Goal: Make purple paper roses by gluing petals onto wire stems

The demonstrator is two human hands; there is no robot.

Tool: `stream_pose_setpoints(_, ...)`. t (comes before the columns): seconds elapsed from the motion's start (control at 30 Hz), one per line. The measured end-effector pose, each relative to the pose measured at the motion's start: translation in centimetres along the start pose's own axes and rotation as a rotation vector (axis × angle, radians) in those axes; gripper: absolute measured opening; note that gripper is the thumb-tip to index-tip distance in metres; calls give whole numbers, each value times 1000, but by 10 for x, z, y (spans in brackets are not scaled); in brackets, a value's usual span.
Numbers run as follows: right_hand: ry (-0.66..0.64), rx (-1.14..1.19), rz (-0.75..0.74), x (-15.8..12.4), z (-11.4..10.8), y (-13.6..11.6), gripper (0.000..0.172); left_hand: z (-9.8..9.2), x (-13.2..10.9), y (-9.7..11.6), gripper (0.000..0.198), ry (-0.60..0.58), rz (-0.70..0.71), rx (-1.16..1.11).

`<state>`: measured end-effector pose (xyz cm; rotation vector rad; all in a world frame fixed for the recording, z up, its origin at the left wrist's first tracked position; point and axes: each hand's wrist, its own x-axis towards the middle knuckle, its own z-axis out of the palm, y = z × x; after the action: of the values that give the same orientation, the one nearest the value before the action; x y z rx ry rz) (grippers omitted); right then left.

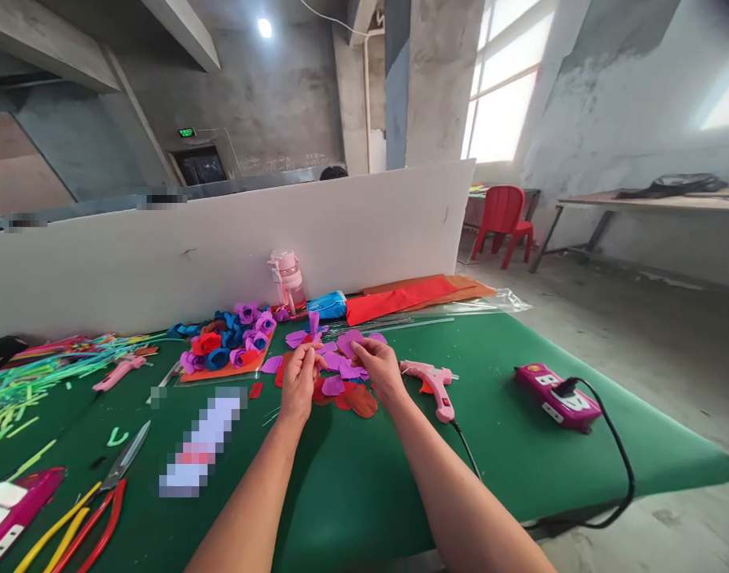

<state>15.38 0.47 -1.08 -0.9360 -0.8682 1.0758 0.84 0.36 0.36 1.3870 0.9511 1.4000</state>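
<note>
My left hand is closed in a pinch above the green tabletop; whatever is between its fingertips is too small to make out. Beside it, my right hand pinches the edge of a purple paper petal between thumb and forefinger. Beneath and behind both hands lie loose purple petals, with red and brown petals among them. A pink glue gun rests just right of my right hand. Finished-looking paper flowers in purple, blue and red are heaped to the left on an orange sheet.
Scissors and a second pink glue gun lie left, near thin green strips. A magenta power strip with a black cord sits right. A pink bottle and red paper line the white partition.
</note>
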Motion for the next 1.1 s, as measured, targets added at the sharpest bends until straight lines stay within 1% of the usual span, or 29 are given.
stream_pose_setpoints(0.1,-5,19,-24,1,1,0,26,5,-1,-1,28,-18,-25,-47)
stream_pose_setpoints(0.17,15,-16,-54,1,0,-1,23,8,-1,-2,25,-20,-40,-63)
stream_pose_setpoints(0.27,40,-110,-95,1,1,-2,17,11,-2,-3,21,13,-23,1)
stream_pose_setpoints(0.33,17,-112,-101,-1,2,-4,15,12,-3,-2,19,41,-6,47)
stream_pose_setpoints(0.4,-30,-78,-94,-3,3,-7,15,13,-4,0,19,38,-16,42)
stream_pose_setpoints(0.47,-61,-67,-105,-5,5,-10,16,15,-5,3,19,8,-54,-21)
stream_pose_setpoints(0.6,-54,-111,-167,-7,5,-14,15,19,-7,8,21,-73,-154,-206)
stream_pose_setpoints(0.67,-40,-129,-186,-7,4,-16,16,21,-8,8,21,-96,-187,-253)
stream_pose_setpoints(0.87,-6,-260,-212,-12,3,-24,16,23,-8,9,21,-74,-199,-247)
stream_pose_setpoints(1.1,-36,-187,-194,-13,5,-27,22,23,-8,6,22,-65,-192,-202)
